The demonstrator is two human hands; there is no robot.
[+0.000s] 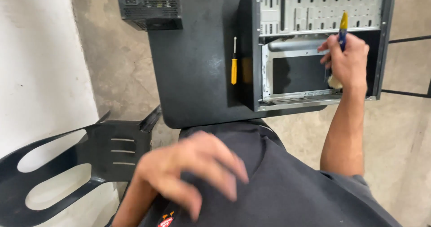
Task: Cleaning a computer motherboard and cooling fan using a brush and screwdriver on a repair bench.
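My right hand [345,61] reaches into an open black computer case [314,47] that lies on a dark table [193,74]. That hand is closed around a brush with a blue and yellow handle [343,27]; its pale bristles show under the palm, inside the case. My left hand [193,173] hovers blurred near my lap, fingers spread, holding nothing. A screwdriver with a yellow handle [234,63] rests on the table just left of the case.
A black power supply unit [150,4] sits at the table's far left corner. A black plastic chair [90,159] stands at lower left by a white wall. Bare concrete floor surrounds the table; thin black bars cross at the right edge.
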